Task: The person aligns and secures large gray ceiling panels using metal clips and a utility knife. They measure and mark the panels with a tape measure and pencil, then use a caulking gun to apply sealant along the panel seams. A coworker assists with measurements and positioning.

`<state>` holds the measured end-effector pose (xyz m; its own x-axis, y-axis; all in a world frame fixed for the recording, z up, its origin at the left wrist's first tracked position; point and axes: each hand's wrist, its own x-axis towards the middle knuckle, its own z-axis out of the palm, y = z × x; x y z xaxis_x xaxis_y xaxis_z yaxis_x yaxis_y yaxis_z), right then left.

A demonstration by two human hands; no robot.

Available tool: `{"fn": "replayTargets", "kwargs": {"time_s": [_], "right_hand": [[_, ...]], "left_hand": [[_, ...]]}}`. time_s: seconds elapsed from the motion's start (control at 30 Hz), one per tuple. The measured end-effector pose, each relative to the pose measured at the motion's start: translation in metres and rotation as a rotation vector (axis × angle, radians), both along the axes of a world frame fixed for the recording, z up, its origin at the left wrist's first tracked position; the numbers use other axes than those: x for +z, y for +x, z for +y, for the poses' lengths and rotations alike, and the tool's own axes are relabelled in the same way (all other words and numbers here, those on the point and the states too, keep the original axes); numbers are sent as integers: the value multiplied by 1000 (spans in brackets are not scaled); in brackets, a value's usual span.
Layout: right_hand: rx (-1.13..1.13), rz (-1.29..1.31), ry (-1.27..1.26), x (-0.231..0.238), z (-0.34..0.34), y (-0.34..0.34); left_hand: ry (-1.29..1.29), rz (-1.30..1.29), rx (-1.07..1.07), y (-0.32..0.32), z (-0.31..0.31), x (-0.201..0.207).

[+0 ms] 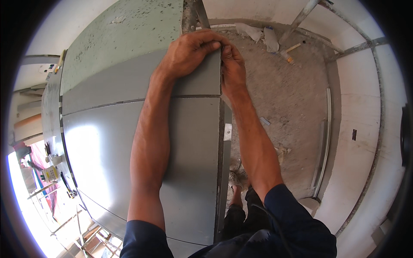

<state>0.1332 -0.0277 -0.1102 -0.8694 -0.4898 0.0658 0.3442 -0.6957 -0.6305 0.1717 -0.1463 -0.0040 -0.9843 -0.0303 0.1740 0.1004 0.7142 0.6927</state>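
A smooth grey panel (193, 129) lies in front of me, with a seam running across it to a second grey panel section (124, 77). At the far right corner of that section my two hands meet. My left hand (186, 53) reaches over the top, its thumb and fingers drawn together at the corner. Along the edge, my right hand (233, 71) has its thumb and fingers closed at the same corner. What they pinch is too small and covered to make out. Lower on the panel's right edge sits a small pale metal tab (227, 132).
Beyond the grey panels is a pale green board (129, 30) with dark specks. The dusty floor (279, 99) on the right holds white scraps (270, 39) and a yellow-and-white tube (289, 57). Metal frame bars (299, 19) stand by the white wall (357, 107).
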Motion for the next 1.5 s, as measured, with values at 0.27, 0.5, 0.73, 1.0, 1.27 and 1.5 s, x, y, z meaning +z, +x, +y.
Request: {"fn": "replayTargets", "kwargs": {"time_s": [0.27, 0.5, 0.73, 1.0, 1.27, 1.5], "right_hand": [[-33, 17, 47, 2, 0, 3], [-81, -7, 79, 5, 6, 18], [-77, -6, 63, 5, 5, 20], [-146, 88, 167, 4, 15, 35], [-131, 102, 158, 3, 12, 31], [-133, 188, 250, -9, 22, 36]], "left_hand": [[127, -32, -9, -2, -4, -5], [98, 46, -93, 3, -10, -4], [187, 65, -132, 4, -12, -6], [177, 76, -190, 4, -10, -9], [177, 76, -191, 6, -12, -9], [167, 100, -301, 2, -16, -14]]}}
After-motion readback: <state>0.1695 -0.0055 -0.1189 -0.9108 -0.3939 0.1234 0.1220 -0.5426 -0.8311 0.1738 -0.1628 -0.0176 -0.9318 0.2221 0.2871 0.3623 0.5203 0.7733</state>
